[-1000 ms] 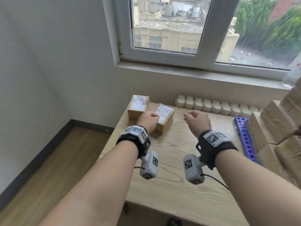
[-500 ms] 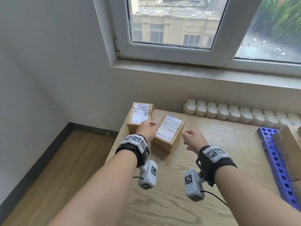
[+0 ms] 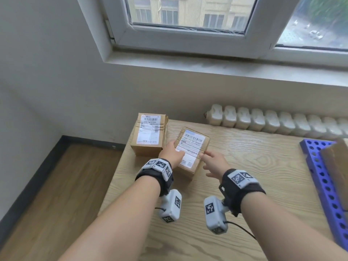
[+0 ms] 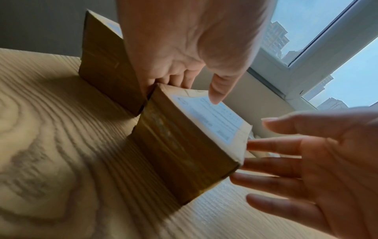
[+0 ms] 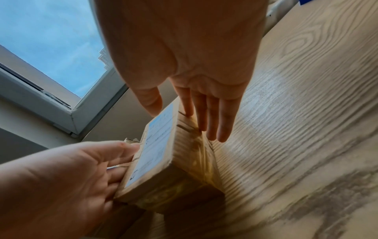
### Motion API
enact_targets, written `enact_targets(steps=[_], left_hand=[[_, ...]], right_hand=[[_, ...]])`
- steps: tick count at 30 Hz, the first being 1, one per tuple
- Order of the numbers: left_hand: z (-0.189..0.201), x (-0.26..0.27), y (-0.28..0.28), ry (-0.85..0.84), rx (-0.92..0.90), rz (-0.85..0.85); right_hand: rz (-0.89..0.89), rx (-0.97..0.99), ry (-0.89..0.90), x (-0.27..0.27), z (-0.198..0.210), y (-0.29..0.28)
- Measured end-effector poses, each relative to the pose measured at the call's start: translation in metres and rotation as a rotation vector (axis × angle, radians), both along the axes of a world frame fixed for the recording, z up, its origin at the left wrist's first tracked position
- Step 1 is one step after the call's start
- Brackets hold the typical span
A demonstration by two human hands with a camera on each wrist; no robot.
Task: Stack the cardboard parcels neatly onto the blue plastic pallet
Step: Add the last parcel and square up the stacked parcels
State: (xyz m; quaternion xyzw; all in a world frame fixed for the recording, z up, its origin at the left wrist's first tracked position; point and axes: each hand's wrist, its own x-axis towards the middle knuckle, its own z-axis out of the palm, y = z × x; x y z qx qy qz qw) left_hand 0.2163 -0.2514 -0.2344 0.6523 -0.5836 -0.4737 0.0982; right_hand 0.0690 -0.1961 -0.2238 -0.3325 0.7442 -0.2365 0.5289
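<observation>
Two taped cardboard parcels with white labels sit at the table's far left. My left hand (image 3: 172, 153) holds the near parcel (image 3: 191, 147) by its left edge, thumb on the label and fingers down the side (image 4: 194, 87). This near parcel (image 4: 184, 153) lies askew beside the far parcel (image 3: 148, 134). My right hand (image 3: 211, 161) is open, its straight fingers (image 5: 212, 122) lying along the parcel's right side (image 5: 159, 161). The blue plastic pallet (image 3: 320, 178) lies at the right edge with another parcel (image 3: 337, 172) on it, mostly cut off.
The wooden table (image 3: 244, 194) ends just left of the parcels, with floor (image 3: 56, 185) below. A white radiator (image 3: 273, 121) runs along the wall behind the table, under the window sill (image 3: 207, 65). Bare tabletop lies between the parcels and the pallet.
My right hand has gone from loosely curled in the air to straight fingers against the near parcel's right side. My left hand has stayed on that parcel. The head view has swung left.
</observation>
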Motion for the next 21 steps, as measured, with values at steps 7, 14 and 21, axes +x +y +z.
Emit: enact_targets(steps=[7,14,21], left_hand=[[-0.008,-0.008,-0.002,-0.117,0.112,-0.014],[-0.032,-0.021,0.022,-0.02,0.268,0.024],[-0.028,-0.025,0.068,0.038,0.31,-0.015]], right_hand=[[-0.057,0.044,-0.011,-0.019,-0.005,0.004],[-0.121,0.1,-0.014,-0.043,-0.022,0.034],[-0.164,0.124,-0.048,-0.053,-0.024,0.081]])
